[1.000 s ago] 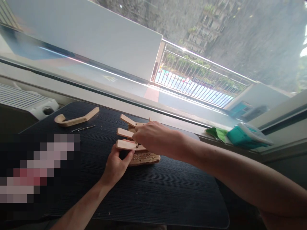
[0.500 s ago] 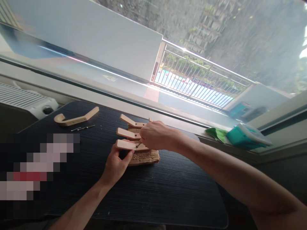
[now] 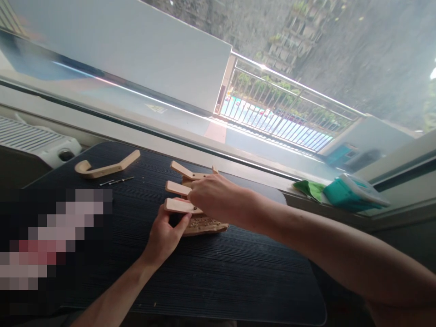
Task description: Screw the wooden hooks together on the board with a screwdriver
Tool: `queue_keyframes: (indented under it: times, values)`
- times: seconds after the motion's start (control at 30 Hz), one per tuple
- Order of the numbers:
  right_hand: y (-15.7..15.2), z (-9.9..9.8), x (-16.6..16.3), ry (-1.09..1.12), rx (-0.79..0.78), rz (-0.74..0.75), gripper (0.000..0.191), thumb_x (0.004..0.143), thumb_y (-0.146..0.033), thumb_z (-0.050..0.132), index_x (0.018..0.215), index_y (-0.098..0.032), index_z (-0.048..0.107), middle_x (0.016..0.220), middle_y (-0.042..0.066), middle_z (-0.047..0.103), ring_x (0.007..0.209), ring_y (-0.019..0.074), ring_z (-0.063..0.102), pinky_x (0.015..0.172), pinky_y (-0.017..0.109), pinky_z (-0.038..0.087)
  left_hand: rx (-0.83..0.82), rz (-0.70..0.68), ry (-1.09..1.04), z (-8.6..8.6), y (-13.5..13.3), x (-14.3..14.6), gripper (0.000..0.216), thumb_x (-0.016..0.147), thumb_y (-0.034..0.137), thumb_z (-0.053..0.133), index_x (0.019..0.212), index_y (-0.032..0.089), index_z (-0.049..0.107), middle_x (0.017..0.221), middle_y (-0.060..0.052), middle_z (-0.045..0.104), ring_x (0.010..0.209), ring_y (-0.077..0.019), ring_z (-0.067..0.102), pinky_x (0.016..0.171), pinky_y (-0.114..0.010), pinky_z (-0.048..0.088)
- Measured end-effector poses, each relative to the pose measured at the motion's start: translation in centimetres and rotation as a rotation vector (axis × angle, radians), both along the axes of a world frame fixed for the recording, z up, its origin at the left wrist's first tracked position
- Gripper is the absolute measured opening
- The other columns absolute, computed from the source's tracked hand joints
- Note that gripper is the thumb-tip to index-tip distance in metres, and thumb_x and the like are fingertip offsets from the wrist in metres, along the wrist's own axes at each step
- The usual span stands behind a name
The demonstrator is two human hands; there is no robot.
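My left hand [image 3: 166, 236] grips the left end of the nearest wooden hook [image 3: 179, 205], thumb at its near side and fingers behind. My right hand [image 3: 214, 195] is closed over the same hook, beside a dark hole in it; its fingertips and whatever they hold are hidden. The hook lies on a brown pad [image 3: 207, 226], apparently cardboard, pitted with many small holes. Behind it, a second wooden hook [image 3: 177, 187] is partly covered by my right hand. A third wooden hook [image 3: 182, 169], with a hole showing, lies farthest back on the pad.
A loose wooden hook [image 3: 111, 171] lies at the back left of the dark table [image 3: 218, 277], with thin metal pieces [image 3: 119, 181], like drill bits or screws, before it. A radiator [image 3: 37, 141] stands left. On the sill are a green cloth [image 3: 309, 189] and teal container [image 3: 350, 193].
My right hand has shifted slightly left and toward me, covering more of the middle hook. The thin piece seen at its fingertips before is now hidden. My left hand keeps its grip.
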State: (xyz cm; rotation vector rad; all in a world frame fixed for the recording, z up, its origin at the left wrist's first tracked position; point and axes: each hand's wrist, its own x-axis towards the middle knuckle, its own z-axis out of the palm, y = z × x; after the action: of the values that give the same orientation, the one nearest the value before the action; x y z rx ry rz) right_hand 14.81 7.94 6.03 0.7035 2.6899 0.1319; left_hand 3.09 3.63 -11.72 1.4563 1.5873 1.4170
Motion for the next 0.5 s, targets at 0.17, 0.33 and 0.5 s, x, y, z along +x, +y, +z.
queue_keyframes:
  times: [0.17, 0.33, 0.5]
  values:
    - [1.0, -0.2, 0.2, 0.022, -0.039, -0.097, 0.017, 0.085, -0.01, 0.052, 0.076, -0.013, 0.066, 0.08, 0.01, 0.068, 0.078, 0.0221, 0.065, 0.063, 0.03, 0.045, -0.001, -0.017, -0.007, -0.2, 0.0, 0.0, 0.032, 0.073, 0.042, 0.062, 0.096, 0.019, 0.063, 0.103, -0.007, 0.067, 0.102, -0.0257, 0.062, 0.098, -0.039, 0.046]
    - [1.3, -0.6, 0.4, 0.049, 0.011, -0.218, 0.019, 0.086, -0.018, 0.05, 0.08, -0.014, 0.067, 0.073, 0.009, 0.069, 0.071, 0.0212, 0.065, 0.062, 0.032, 0.044, -0.005, -0.039, -0.029, -0.4, -0.1, 0.0, 0.037, 0.075, 0.043, 0.063, 0.1, 0.017, 0.063, 0.106, -0.009, 0.067, 0.108, -0.026, 0.06, 0.101, -0.039, 0.043]
    - [0.4, 0.1, 0.7, 0.038, 0.058, -0.179, 0.015, 0.086, -0.016, 0.054, 0.092, -0.013, 0.067, 0.088, 0.01, 0.071, 0.076, 0.0216, 0.066, 0.061, 0.03, 0.045, -0.007, -0.046, -0.044, -0.4, -0.1, 0.0, 0.037, 0.074, 0.044, 0.063, 0.1, 0.016, 0.064, 0.109, -0.01, 0.066, 0.11, -0.0263, 0.059, 0.103, -0.04, 0.041]
